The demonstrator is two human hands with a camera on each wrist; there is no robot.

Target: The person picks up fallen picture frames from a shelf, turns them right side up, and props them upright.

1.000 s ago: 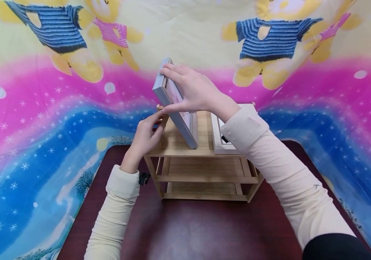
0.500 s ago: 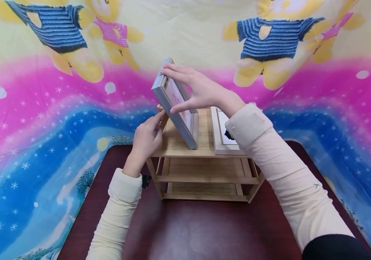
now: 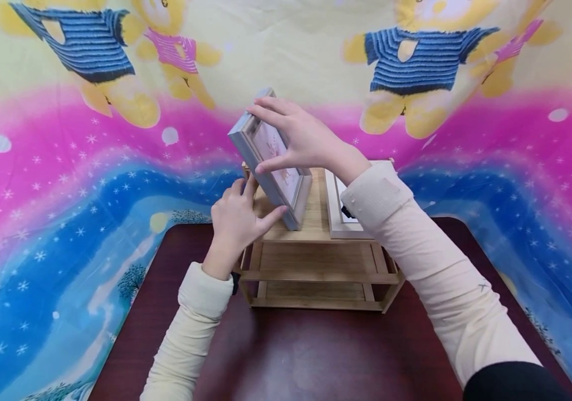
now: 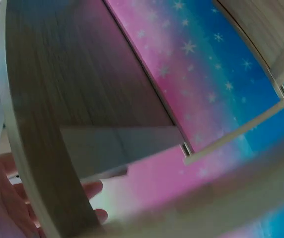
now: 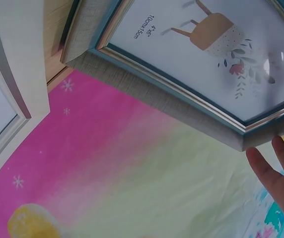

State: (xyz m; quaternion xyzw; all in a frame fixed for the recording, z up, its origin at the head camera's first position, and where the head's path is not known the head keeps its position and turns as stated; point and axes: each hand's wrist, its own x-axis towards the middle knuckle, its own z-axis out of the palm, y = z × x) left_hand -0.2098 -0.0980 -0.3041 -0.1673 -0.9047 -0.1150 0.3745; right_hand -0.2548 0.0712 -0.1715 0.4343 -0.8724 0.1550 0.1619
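Observation:
A grey picture frame [image 3: 247, 143] stands tilted on the left of the wooden rack's top shelf. My right hand [image 3: 311, 136] holds it, fingers over the upper edge and thumb on the near side edge. Its print of a plant in a pot shows in the right wrist view, where fingertips touch a corner of the picture frame [image 5: 172, 94]. My left hand [image 3: 238, 223] is at the lower left of the frame, thumb stretched to its near edge; the other fingers lie near the rack's left side. In the left wrist view, a wooden board partly hides the left hand [image 4: 5, 203].
The three-tier wooden rack [image 3: 316, 259] stands on a dark red table [image 3: 311, 356]. A white frame [image 3: 336, 228] lies flat on the right of the top shelf, partly under the right sleeve. A cartoon-bear cloth [image 3: 306, 67] hangs behind.
My left hand has moved right and its thumb has swung out to the frame's near edge. The frame has turned slightly, showing more of its print. The right hand keeps its hold.

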